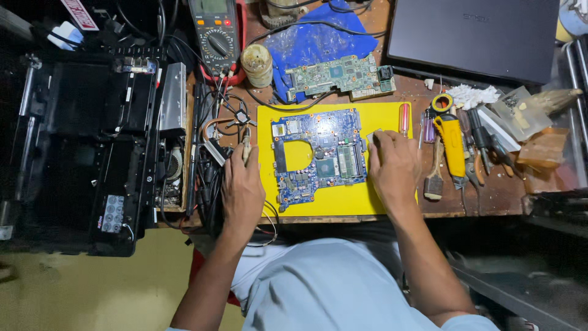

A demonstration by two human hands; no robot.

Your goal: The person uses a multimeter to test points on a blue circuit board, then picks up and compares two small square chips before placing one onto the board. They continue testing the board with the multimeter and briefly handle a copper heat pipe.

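Nearest the lower edge of the frame we see both forearms reaching up onto the bench (490, 196). Our left hand (242, 184), left of centre, is curled shut around a slim probe-like tool (246, 146) whose tip points toward the upper frame; the blue laptop motherboard (318, 156) lies just right of this grip. Our right hand (395, 165) rests at the board's right edge, fingers bent over a small pale piece (372, 137); whether that grip is pinched on it we cannot tell. The board sits at frame centre on a yellow mat (343, 199), its long axis running left to right between the hands, roughly equally near each. Farther up lie a green circuit board (334, 75), a multimeter (214, 30) and a closed laptop (471, 37).
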